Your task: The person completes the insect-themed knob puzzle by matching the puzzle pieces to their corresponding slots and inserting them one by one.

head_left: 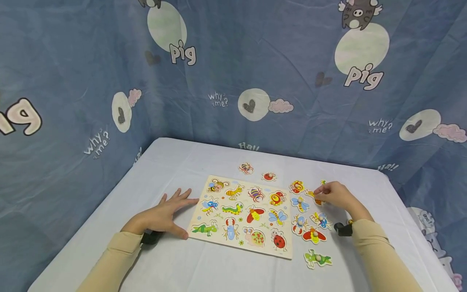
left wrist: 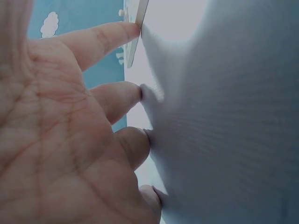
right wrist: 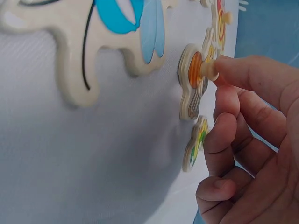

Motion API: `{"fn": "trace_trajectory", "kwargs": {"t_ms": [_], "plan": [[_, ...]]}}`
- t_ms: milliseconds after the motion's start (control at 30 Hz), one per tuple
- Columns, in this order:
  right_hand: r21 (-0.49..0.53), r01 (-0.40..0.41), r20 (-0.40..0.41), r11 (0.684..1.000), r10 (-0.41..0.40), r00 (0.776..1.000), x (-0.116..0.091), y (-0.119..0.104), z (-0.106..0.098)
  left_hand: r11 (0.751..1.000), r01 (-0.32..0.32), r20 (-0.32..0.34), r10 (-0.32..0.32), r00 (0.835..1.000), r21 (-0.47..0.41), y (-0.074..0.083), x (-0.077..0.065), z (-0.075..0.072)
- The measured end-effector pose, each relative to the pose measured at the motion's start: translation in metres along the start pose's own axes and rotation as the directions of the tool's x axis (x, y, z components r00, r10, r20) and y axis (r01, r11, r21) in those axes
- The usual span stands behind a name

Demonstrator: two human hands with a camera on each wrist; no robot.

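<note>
My right hand (head_left: 338, 196) pinches the small wooden knob of an orange-striped insect puzzle piece (right wrist: 195, 71), at the right of the puzzle board (head_left: 225, 242); its fingers hide part of that piece in the head view. A green piece (right wrist: 197, 142) lies just past it in the right wrist view. On the left, my left hand (head_left: 162, 215) rests on the table with fingers spread, index fingertip and thumb at the board's left edge. The pale wooden board bears rows of insect pictures.
Loose knobbed pieces lie right of the board: a dragonfly (head_left: 300, 204), a red butterfly (head_left: 297, 187), a blue insect (head_left: 321, 220), a stag beetle (head_left: 299, 224), a red-winged insect (head_left: 314, 235) and a grasshopper (head_left: 318, 258). Behind it are a spider (head_left: 246, 168) and a ladybug (head_left: 269, 176).
</note>
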State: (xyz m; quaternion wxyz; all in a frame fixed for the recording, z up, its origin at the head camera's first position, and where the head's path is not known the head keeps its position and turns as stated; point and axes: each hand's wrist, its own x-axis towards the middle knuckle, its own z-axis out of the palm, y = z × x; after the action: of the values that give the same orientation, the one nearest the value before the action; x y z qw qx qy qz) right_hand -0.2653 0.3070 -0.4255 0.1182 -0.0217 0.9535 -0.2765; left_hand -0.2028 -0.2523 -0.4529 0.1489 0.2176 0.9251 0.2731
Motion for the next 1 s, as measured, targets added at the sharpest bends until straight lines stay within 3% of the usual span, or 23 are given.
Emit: {"fn": "trace_trajectory", "kwargs": {"t_ms": [1000], "plan": [[-0.037,0.084,0.014,0.996,-0.084,0.996,-0.0062,0.0099,0.0049,1.0,-0.017,-0.001,0.017,1.0,0.005,-0.004,-0.0006,0.0016]]}}
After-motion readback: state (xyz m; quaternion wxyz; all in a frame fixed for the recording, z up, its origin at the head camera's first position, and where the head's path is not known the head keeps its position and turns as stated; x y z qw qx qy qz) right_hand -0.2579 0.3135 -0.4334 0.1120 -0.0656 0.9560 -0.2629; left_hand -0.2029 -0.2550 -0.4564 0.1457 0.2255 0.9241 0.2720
